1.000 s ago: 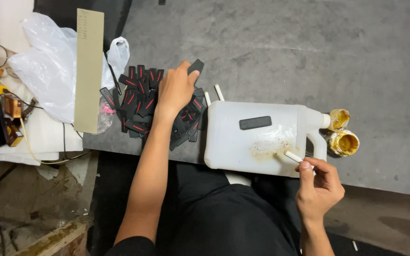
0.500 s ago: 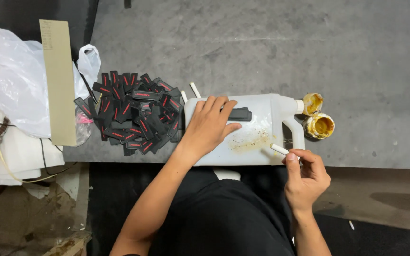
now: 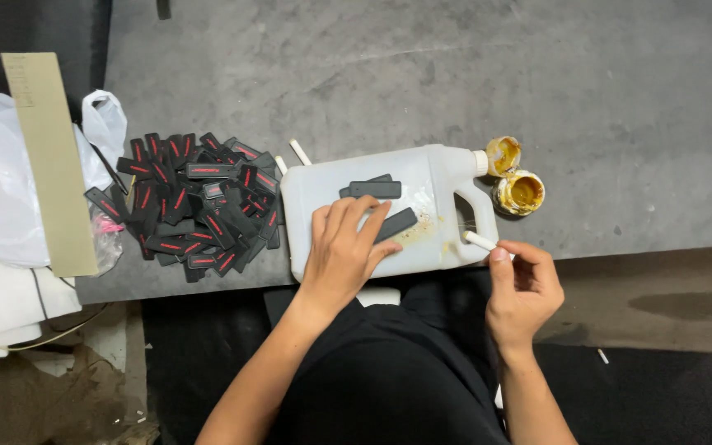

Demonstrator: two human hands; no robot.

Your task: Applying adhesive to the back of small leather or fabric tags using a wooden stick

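left hand (image 3: pixel 344 247) has come off the pile of black tags (image 3: pixel 195 202) and now presses a black tag (image 3: pixel 395 224) flat, fingers spread, onto the white jug (image 3: pixel 438 177) lying on the bench (image 3: pixel 603 107), below another tag (image 3: pixel 375 189). right hand (image 3: pixel 521 288) pinches a white stick (image 3: pixel 480 240). two open yellow glue pots (image 3: pixel 518 191) sit by the jug's neck; tan card strip (image 3: pixel 49 161) far left.

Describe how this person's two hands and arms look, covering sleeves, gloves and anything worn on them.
Both hands are bare: no gloves, rings, watch or bracelets show on the left hand or the right hand. Both forearms are uncovered down to the bottom edge of the picture, so no sleeve is visible. The fingernails look short. Below the arms, the lap is covered in plain black clothing.
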